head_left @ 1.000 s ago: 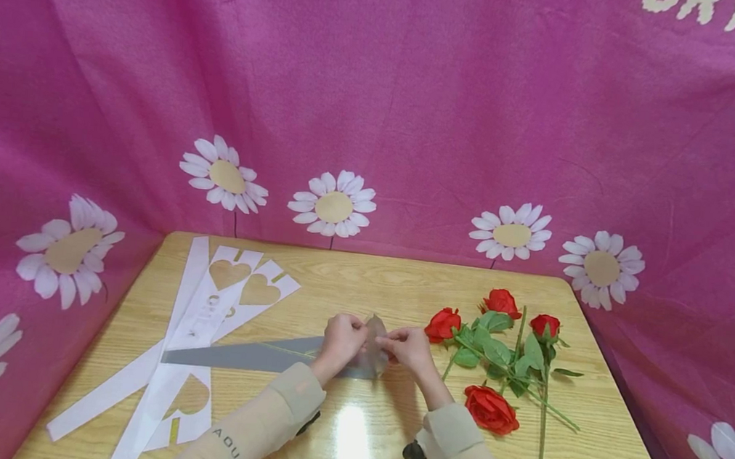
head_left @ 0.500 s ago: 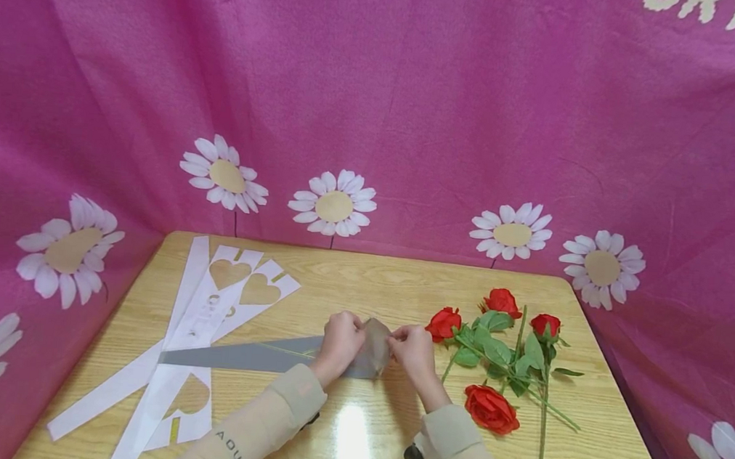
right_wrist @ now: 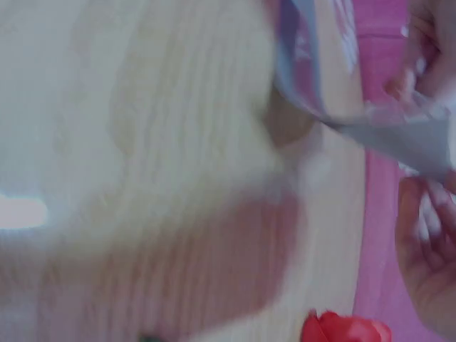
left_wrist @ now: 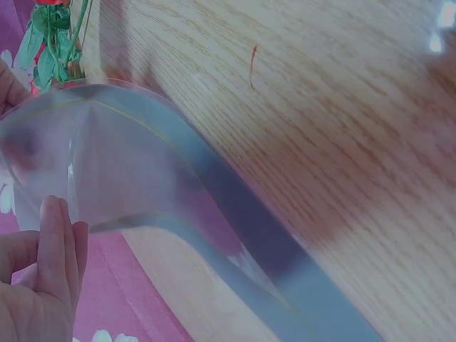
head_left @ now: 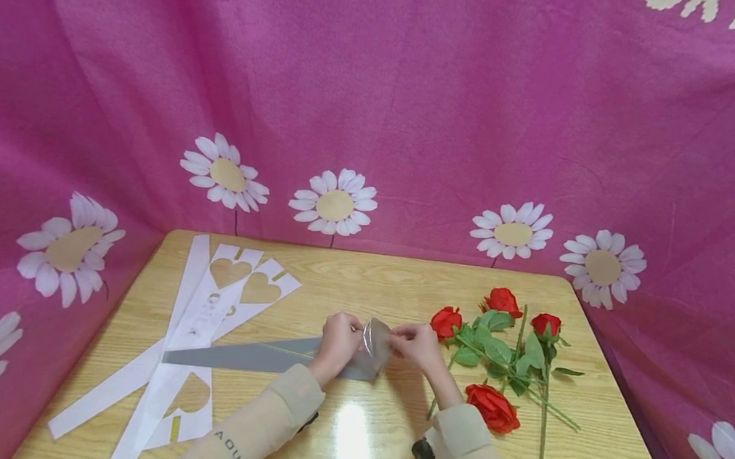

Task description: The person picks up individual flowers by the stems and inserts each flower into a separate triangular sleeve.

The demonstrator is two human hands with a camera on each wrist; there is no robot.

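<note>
Left grip (head_left: 339,341) and right grip (head_left: 418,345) near each other, both in a pinch.

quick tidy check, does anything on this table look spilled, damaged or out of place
One small thing: a thin red line on the table in the left wrist view, perhaps a thread or mark, unlike the wood grain around it. Otherwise nothing looks spilled or broken.

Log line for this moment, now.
left hand: holds gray sleeve | right hand: pinches its edge | red roses: table, right | white wrappers: table, left

head: bright, table (head_left: 363,280) glare | left wrist: hazy | right wrist: blurred
</note>
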